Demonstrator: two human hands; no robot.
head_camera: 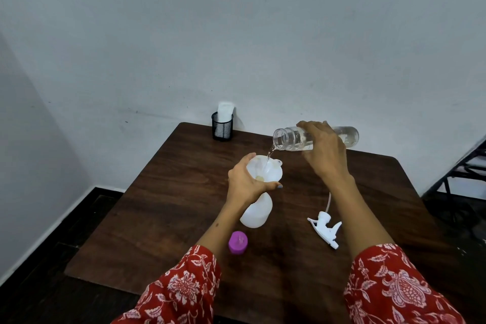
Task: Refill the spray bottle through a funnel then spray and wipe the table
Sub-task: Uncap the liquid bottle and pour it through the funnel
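the right hand [324,150] grips a clear water bottle [317,138] tipped nearly level, its long axis running left to right with the open mouth pointing left and slightly down, directly above the white funnel [267,169], into which a thin stream falls. the left hand [247,183] curls round that funnel's rim where it sits in the neck of the upright white spray bottle [256,212] near the middle of the wooden table [168,200]. the trigger sprayer head [325,227] lies on its side just right of the spray bottle, nearer the right hand, tube pointing away, and a purple cap [238,242] stands in front; screwing the head back on looks like the next step once pouring ends.
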